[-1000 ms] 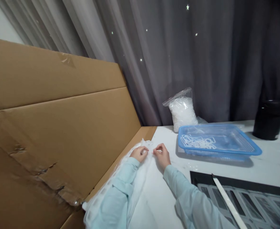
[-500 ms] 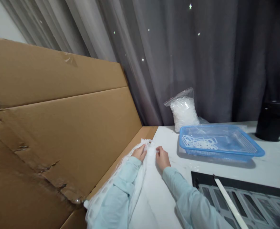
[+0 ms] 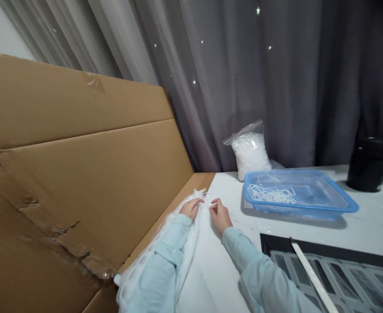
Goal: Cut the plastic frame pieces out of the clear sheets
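A crumpled white sheet (image 3: pixel 191 243), soft-looking and with pale rectangular patches along its left side, runs from the bottom edge up to both hands. My left hand (image 3: pixel 191 208) lies over its far end, with the fingers bent down onto the material and the thumb close beside them. Just to the right, my right hand (image 3: pixel 220 215) has its fingers curled in, thumb and forefinger nearly together at the sheet's right edge. Whatever sits between those fingertips is too small to make out. A narrow gap separates the two hands.
A tall cardboard sheet (image 3: pixel 90 174) walls off the left. On the white table (image 3: pixel 240 243) are a blue basket (image 3: pixel 328 208) with white rectangular loops (image 3: pixel 272 194), a zip bag of white pieces (image 3: pixel 251 152), a black container (image 3: pixel 367 167), and a white strip (image 3: pixel 311 274) across a black tray (image 3: pixel 292 244).
Both hands have shifted slightly at the sheet's far end. My left fingers reach farther right, and my right hand has moved a little left, narrowing the gap.
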Demonstrator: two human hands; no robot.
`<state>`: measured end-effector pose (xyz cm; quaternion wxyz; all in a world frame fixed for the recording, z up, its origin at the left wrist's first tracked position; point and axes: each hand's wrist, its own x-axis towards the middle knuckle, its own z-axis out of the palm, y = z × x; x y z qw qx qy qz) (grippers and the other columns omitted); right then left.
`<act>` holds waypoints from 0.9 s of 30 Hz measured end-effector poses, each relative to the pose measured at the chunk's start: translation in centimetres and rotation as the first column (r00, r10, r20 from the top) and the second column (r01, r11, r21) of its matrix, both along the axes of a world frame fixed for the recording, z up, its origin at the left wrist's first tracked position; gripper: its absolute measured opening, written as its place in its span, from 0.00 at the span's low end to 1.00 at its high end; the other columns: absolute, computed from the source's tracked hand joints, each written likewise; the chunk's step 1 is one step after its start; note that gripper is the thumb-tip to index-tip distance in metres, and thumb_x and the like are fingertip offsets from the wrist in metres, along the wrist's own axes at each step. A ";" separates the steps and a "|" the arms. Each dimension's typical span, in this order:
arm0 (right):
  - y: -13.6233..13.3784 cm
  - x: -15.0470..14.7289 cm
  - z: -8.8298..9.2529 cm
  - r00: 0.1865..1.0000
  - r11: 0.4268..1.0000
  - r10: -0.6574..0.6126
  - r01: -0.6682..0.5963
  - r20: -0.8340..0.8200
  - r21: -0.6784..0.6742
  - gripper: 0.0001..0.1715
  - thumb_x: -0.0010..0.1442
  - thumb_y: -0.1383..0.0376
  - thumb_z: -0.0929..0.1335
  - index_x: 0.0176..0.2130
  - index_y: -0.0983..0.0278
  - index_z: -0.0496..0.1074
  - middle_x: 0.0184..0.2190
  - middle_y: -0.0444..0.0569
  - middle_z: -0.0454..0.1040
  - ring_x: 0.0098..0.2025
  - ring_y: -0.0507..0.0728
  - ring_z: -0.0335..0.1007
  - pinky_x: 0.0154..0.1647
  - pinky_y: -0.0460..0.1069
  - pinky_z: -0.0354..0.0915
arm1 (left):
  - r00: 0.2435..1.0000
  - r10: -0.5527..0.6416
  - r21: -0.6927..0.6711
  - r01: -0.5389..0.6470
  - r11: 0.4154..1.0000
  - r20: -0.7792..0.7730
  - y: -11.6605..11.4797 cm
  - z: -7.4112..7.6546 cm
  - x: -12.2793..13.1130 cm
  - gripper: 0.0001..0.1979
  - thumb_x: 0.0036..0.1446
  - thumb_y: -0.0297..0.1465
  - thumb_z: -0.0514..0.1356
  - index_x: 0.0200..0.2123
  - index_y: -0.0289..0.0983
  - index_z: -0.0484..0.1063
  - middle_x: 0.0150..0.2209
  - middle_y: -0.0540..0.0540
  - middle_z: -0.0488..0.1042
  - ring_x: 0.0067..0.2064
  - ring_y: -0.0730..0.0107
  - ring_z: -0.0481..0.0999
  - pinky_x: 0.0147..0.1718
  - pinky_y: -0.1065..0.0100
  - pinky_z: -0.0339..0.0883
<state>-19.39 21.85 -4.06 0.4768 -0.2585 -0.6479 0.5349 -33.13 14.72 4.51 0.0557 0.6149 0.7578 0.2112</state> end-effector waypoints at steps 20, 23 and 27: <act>1.1 -0.2 -0.2 0.994 0.970 0.087 -0.101 -0.070 -0.221 0.16 0.68 0.61 0.68 0.53 0.65 0.69 0.48 0.51 0.73 0.45 0.57 0.74 0.47 0.56 0.72 | 0.984 0.168 0.026 -0.169 0.985 0.062 -0.4 0.0 -0.7 0.17 0.65 0.37 0.59 0.54 0.36 0.67 0.49 0.43 0.73 0.44 0.64 0.76 0.43 0.57 0.74; 1.7 -0.5 -0.6 0.987 0.955 0.148 -0.159 -0.066 -0.250 0.17 0.68 0.61 0.68 0.54 0.65 0.69 0.49 0.52 0.72 0.45 0.57 0.73 0.47 0.56 0.72 | 0.989 0.120 0.072 -0.127 0.989 0.090 -0.5 -0.1 -1.0 0.19 0.65 0.37 0.59 0.56 0.36 0.66 0.52 0.41 0.71 0.47 0.62 0.75 0.46 0.55 0.73; 2.4 -0.7 -0.8 0.967 0.933 0.245 -0.254 -0.066 -0.256 0.16 0.68 0.61 0.68 0.52 0.65 0.70 0.49 0.52 0.72 0.46 0.57 0.73 0.46 0.55 0.73 | 0.994 0.068 0.101 -0.077 0.992 0.090 -0.5 -0.2 -1.1 0.20 0.65 0.37 0.59 0.57 0.37 0.65 0.54 0.40 0.70 0.49 0.60 0.74 0.48 0.53 0.72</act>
